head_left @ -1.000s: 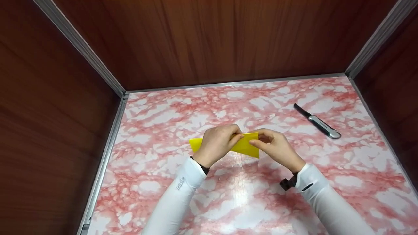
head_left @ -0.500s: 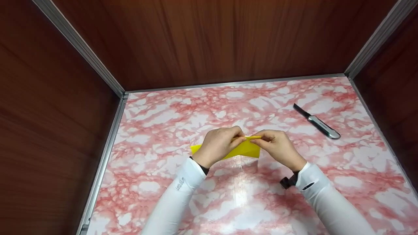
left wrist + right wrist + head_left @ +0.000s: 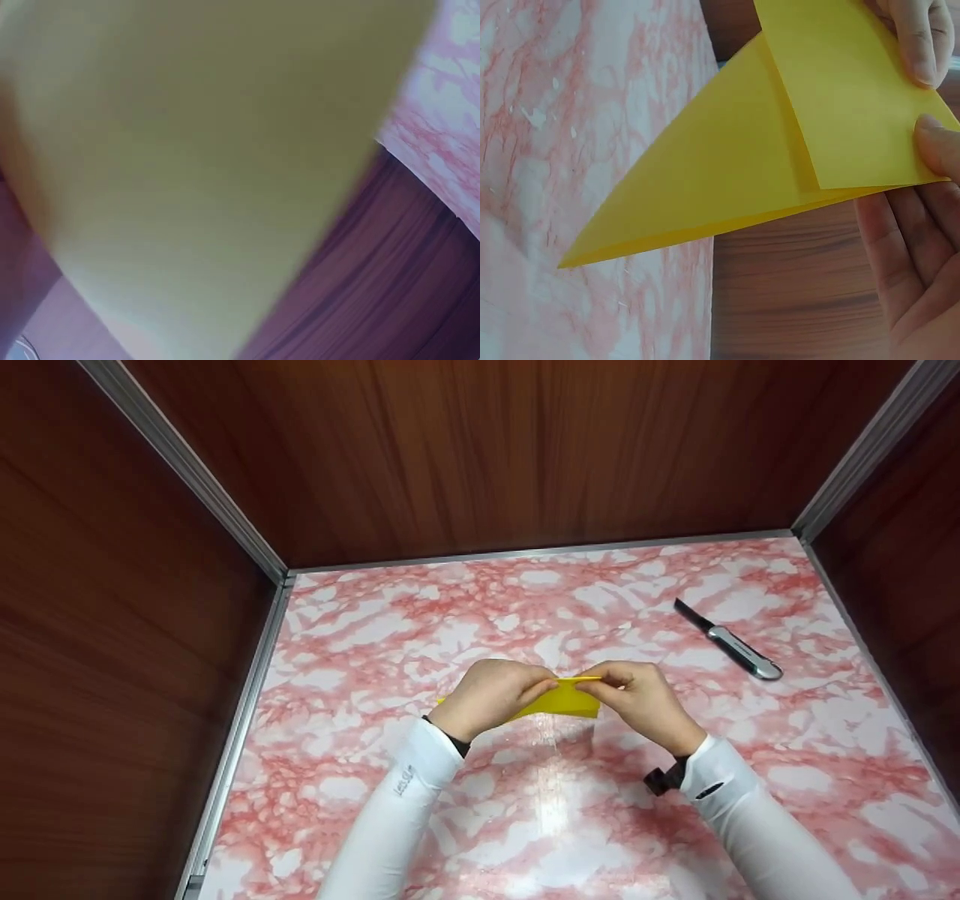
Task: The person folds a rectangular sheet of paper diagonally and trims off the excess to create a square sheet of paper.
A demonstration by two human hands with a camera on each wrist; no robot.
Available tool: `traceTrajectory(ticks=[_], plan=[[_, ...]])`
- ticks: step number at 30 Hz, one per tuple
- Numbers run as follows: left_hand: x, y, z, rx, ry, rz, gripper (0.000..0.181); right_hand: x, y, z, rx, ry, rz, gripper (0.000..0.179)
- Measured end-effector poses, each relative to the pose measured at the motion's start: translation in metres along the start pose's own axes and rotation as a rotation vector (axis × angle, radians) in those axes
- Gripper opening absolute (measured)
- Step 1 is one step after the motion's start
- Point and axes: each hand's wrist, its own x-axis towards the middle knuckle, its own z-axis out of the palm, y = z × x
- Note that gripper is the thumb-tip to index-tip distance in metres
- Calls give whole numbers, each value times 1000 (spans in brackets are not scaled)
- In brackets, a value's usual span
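"Head view: what sits in the middle?"

"Yellow paper [image 3: 570, 701], held up by two hands over the tabletop [image 3: 367, 637], its top edge at the fingertips and the rest hanging below. From the right wrist a fold shows: a straight-edged flap [image 3: 840, 105] lies over a larger layer that narrows to a point (quite a sharp one)."

"How is each hand holding it?"

"The left hand [image 3: 491, 694] pinches the top edge between thumb and fingers, and it hides part of the paper. The right hand [image 3: 641, 697] pinches the same edge closer to its end; seen from that wrist, the thumb lies on the flap with fingers underneath. The two sets of fingertips are near each other, a short stretch of edge showing between them."

"And the left wrist camera?"

"Mostly a yellow blur (too soft to make out any crease)."

"What lies farther out?"

"White sleeves [image 3: 394, 810], lettering on the left cuff, and dark bands [image 3: 450, 739] at the wrists; a black device [image 3: 658, 781] juts from the right one. The tabletop is marbled pink-red and white. Well apart from the right hand, a knife [image 3: 726, 640] lies aslant, its black blade pointing away and leftward. Dark wood panels [image 3: 487, 450] stand on three sides (metal strips [image 3: 525, 553] run along their edges)."
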Motion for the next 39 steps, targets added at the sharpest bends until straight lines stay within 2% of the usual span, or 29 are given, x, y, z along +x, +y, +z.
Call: traceTrajectory(ticks=[6,11,26,34,39], plan=[[-5,-6,0,-57,-30,-34,34,-2,-8,-3,23,1,16,8],[-6,-9,-1,-41,-38,-36,36,-2,-7,-3,21,3,19,9],[-12,-15,-7,-93,-40,-54,33,-2,-7,-9,23,28,88,7],[-17,-22,-9,-128,-33,-61,33,-1,16,-13,25,51,104,7],[-20,-25,-9,-160,-35,-72,33,-2,28,-17,31,52,79,8]])
